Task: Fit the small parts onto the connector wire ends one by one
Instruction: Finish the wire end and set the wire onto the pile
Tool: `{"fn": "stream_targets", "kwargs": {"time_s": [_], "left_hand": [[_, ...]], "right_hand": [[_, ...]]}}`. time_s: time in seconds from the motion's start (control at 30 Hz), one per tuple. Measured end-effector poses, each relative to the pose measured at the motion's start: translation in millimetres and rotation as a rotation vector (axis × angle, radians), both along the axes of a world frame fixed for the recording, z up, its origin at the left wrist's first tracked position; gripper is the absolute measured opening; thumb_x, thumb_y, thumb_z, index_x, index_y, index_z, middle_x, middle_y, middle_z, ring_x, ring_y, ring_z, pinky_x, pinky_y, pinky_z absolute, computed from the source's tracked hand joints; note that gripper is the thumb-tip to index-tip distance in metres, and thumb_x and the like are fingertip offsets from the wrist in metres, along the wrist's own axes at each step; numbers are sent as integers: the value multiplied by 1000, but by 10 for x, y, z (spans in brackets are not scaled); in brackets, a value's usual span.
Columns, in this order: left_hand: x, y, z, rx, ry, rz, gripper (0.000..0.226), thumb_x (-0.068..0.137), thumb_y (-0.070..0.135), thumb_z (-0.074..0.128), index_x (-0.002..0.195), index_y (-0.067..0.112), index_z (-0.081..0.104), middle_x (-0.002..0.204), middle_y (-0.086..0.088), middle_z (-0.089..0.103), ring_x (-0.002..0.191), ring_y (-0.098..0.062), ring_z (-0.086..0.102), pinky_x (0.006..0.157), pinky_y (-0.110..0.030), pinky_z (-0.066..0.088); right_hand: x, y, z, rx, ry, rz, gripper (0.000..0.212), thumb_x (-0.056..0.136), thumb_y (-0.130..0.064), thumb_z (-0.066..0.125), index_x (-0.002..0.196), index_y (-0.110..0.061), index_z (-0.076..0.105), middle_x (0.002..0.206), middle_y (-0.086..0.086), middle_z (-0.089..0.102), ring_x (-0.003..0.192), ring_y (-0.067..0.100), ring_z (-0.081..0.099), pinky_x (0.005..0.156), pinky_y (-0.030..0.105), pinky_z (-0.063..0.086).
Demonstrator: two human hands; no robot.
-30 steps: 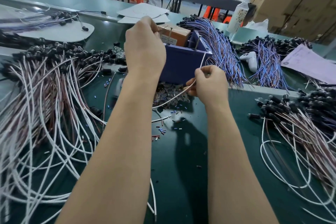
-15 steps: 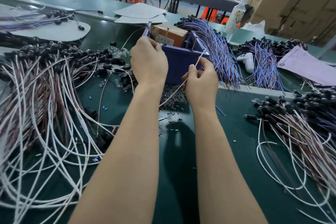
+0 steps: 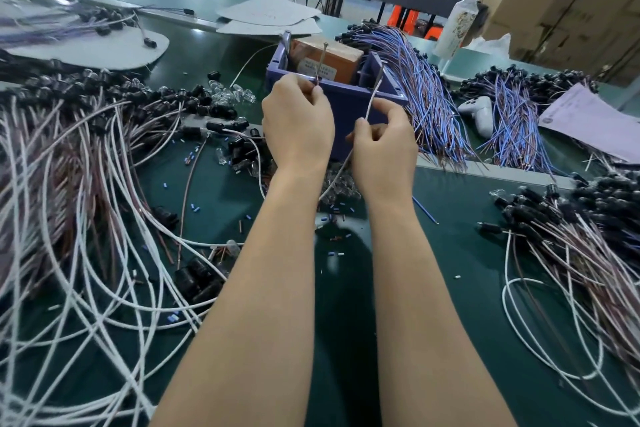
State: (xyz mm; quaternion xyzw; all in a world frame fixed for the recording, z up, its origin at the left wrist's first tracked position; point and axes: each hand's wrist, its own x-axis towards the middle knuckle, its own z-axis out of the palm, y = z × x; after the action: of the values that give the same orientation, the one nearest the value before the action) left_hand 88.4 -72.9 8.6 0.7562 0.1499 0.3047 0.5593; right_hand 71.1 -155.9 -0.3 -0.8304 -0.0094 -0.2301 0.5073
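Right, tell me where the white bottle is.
Head view, upper right: the white bottle stands behind the blue wire bundle, right of the purple bin.

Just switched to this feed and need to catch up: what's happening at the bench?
A person is mid-assembly at the green bench. The left hand pinches a thin wire end in front of the blue bin; the right hand grips a white wire. Whether a small part is on yet is too small to tell. Heaps of wires lie on both sides.
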Motion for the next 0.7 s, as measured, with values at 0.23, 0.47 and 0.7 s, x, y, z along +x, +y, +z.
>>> {"fn": "stream_targets", "kwargs": {"time_s": [0.23, 0.47, 0.7], "left_hand": [[-30, -18, 5, 69, 1, 8, 8, 93, 18, 53, 88, 17, 59, 87, -4, 72, 86, -18, 67, 81, -28, 50], [-47, -13, 16, 68, 10, 14, 8, 93, 18, 53, 88, 17, 59, 88, -4, 72, 87, -18, 67, 82, -30, 51], [-22, 29, 14, 17, 9, 4, 9, 93, 17, 53, 90, 14, 62, 89, -6, 72, 85, -23, 68, 81, -38, 54]], "right_hand": [[-28, -31, 15, -8, -3, -2, 33, 94, -11, 50, 126, -12, 55, 78, 3, 65, 79, 17, 59, 76, 24, 40], [-38, -45, 23, 16, 3, -12, 31, 90, -10, 50, 119, -15, 60, 69, -2, 61, 73, 15, 58, 62, 15, 37], [-56, -46, 37, 23, 11, -4, 29, 90, -10, 50, 116, -17, 61, 69, -2, 61, 67, 12, 56, 61, 14, 40]]}}
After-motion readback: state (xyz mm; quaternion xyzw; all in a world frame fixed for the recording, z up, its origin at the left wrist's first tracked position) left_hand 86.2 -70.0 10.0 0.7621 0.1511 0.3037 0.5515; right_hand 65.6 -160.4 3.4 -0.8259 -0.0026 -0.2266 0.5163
